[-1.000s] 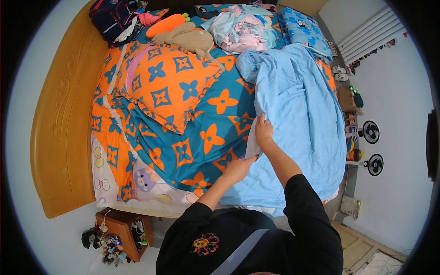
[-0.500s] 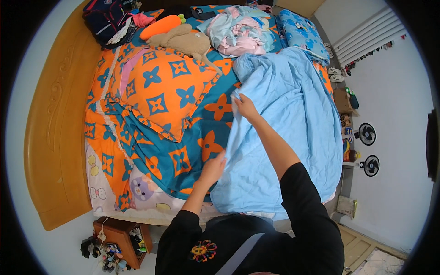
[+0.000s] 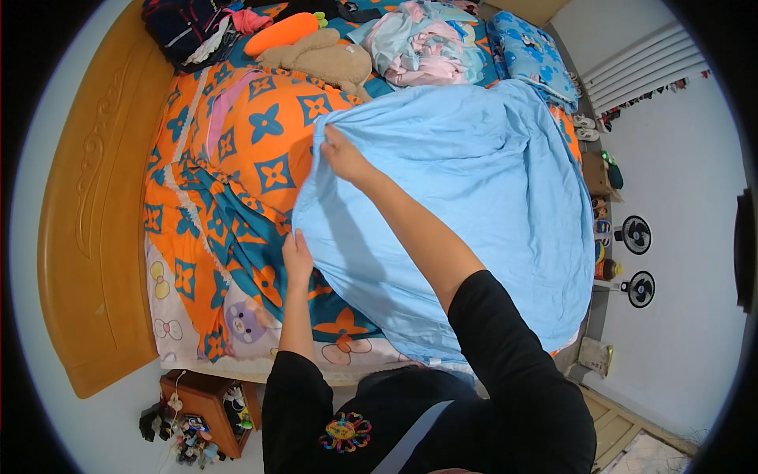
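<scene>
A light blue quilt [image 3: 458, 197] lies over the right part of the bed, its left edge lifted and pulled taut toward the pillow. My right hand [image 3: 345, 156] grips that edge at the far side, fingers closed round the cloth. Closer to me, my left hand [image 3: 298, 257] pinches the same edge. Under and beside the lifted cloth is an orange pillow [image 3: 253, 130] with teal flower shapes, partly covered on its right. The orange and teal bedding [image 3: 260, 268] shows beneath my left hand.
A tan plush toy with an orange carrot [image 3: 283, 35], a pink and pale blue cloth heap [image 3: 418, 47] and a folded blue patterned quilt [image 3: 533, 59] lie along the far side. A wooden headboard [image 3: 95, 205] stands left, a small cabinet [image 3: 209, 407] near left, and two fans [image 3: 636, 235] at right.
Both hands have moved left, drawing the blue quilt's edge with them. The quilt now spreads over the middle of the bed and reaches the orange pillow's right side.
</scene>
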Action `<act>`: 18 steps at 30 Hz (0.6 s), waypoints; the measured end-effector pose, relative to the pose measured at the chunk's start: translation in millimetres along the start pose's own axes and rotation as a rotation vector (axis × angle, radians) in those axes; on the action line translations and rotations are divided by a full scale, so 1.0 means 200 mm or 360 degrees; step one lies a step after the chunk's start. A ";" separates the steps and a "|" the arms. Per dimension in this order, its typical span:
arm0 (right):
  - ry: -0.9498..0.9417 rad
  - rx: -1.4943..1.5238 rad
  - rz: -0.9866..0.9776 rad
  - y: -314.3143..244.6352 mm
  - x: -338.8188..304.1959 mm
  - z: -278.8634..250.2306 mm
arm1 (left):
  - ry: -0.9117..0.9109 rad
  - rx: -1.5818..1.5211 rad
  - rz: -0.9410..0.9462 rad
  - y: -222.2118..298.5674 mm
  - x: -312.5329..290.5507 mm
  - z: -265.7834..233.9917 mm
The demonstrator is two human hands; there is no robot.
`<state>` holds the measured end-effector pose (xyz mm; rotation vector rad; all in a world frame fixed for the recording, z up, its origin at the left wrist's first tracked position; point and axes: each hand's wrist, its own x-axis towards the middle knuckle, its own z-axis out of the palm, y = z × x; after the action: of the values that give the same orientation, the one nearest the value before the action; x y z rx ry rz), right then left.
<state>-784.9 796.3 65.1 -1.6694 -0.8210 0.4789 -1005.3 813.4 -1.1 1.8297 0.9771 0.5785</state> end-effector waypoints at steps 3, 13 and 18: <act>-0.0322 -0.0129 0.0026 0.09 -0.15 0.04 | -0.0055 -0.0094 -0.0115 -0.14 0.01 0.01; -0.0653 -0.0740 0.0534 0.46 -1.23 -0.45 | -0.0352 -0.0094 -0.0305 -0.40 -0.19 0.13; -0.0406 -0.0779 0.0900 0.45 -1.69 -0.76 | -0.0545 0.0174 -0.0260 -0.38 -0.56 0.26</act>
<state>-882.5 438.5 -19.4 -2.3437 -0.6694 0.9519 -1060.0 712.9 -89.8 1.8463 0.9255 0.1073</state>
